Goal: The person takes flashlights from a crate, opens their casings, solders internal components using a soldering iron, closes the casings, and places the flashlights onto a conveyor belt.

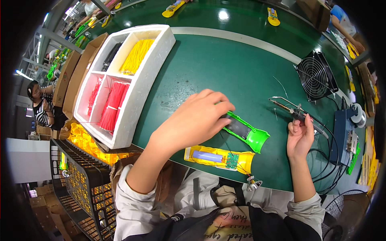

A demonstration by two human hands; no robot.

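Note:
My left hand (201, 116) has its fingers curled over the far-left end of a green plastic half-shell (257, 139), which has a dark panel (239, 127) set inside. In my right hand (300, 135) is a soldering iron (296, 114), held by its black handle. Its metal tip points left over the bench, with a thin bent tube beside it. Nearer to me, a yellow half-shell (190, 154) holds a purple battery cell (207, 156) and a small green circuit board (232, 160). Wires run from it to a small round lamp piece (253, 184) at the bench edge.
A white foam box (155, 66) with red, yellow and black wires stands at left. On the right are a black fan (316, 76), a blue soldering station (341, 136) and cables. A black crate (106, 193) stands lower left. Yellow pieces (273, 17) lie on the far belt.

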